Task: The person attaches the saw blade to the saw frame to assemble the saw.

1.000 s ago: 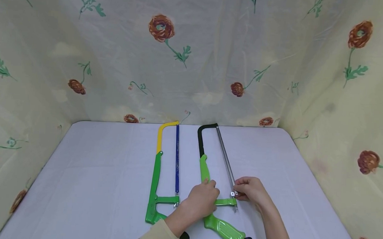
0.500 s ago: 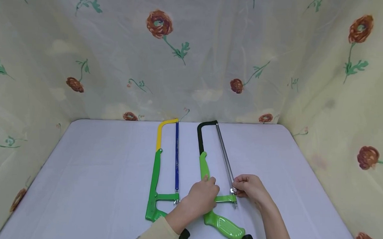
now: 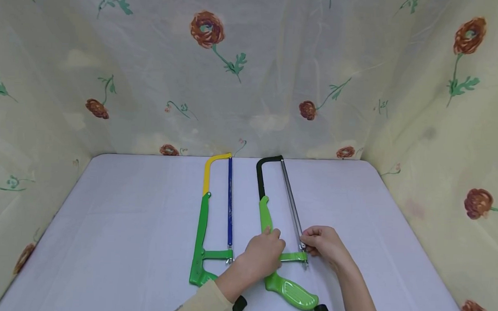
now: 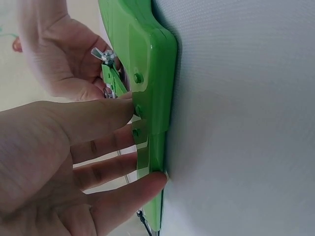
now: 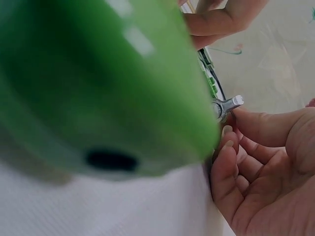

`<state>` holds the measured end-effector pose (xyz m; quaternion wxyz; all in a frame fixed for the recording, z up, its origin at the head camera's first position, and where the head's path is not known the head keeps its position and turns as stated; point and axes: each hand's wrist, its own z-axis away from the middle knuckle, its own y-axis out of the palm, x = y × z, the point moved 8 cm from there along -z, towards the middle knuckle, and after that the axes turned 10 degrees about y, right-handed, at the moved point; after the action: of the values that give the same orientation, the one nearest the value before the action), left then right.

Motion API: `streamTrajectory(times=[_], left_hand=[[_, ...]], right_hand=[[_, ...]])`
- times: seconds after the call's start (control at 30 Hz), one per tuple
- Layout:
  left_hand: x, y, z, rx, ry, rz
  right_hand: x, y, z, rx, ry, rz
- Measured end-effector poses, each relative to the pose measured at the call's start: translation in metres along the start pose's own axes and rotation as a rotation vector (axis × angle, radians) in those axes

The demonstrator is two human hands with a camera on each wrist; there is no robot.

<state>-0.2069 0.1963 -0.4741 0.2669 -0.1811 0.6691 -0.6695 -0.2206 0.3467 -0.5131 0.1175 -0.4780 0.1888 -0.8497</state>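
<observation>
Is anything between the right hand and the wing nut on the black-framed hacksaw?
Nothing visible. The right hand already has its fingertips on the wing nut at the blade's near end, while the left hand presses down on the green frame beside it.

Worktop (image 3: 127, 224): pale lilac-white cloth surface. On it, lying flat, side by side: yellow-and-green hacksaw (image 3: 205, 227), blue blade, left; black-and-green hacksaw (image 3: 265, 211), silver blade, right. Frames near, apart.
</observation>
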Motion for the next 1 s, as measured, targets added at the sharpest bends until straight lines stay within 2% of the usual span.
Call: streamTrajectory(times=[0.3, 1.0], left_hand=[[-0.0008, -0.0022, 0.0006, -0.007, 0.020, -0.041], [-0.0015, -0.0025, 0.0021, -0.004, 0.010, -0.018]], right_hand=[[0.0016, 0.0013, 0.0010, -0.030, -0.012, 0.025], [-0.0020, 0.0023, 0.0093, -0.076, 0.001, 0.038]])
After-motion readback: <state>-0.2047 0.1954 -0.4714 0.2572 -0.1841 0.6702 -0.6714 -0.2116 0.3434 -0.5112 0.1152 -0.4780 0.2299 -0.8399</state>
